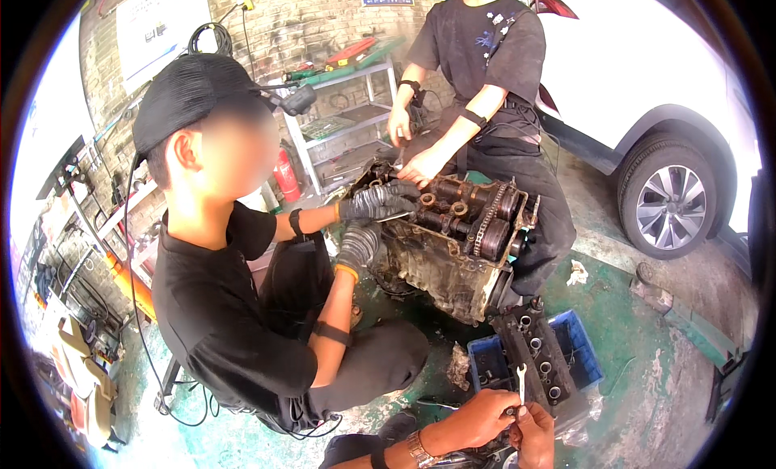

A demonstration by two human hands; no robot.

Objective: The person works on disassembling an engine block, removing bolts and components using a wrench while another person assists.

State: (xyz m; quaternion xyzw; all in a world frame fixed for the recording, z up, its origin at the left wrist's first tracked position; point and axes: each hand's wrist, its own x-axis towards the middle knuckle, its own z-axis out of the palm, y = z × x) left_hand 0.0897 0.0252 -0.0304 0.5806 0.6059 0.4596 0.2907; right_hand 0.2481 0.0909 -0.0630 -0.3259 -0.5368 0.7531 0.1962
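Observation:
Low in the view, my left hand [477, 419], with a watch at its wrist, is closed; its fingertips pinch a small dark piece too small to name. Right beside it, my right hand [533, 435] is closed around the lower part of a silver wrench [522, 385], whose forked head points up. Both hands almost touch. Just beyond them a black engine cover [535, 344] with a row of round holes lies across a blue crate [584, 352]. Farther off stands a greasy engine [440, 267] with its camshafts and timing chain [487, 226] exposed.
A co-worker in a black cap [194, 97] crouches at left, gloved hands [376, 202] on the engine holding a thin tool. Another person's bare hand [424, 166] reaches over its far side. A white car [647, 65], a green metal beam [687, 323] and a shelf [343, 117] stand around.

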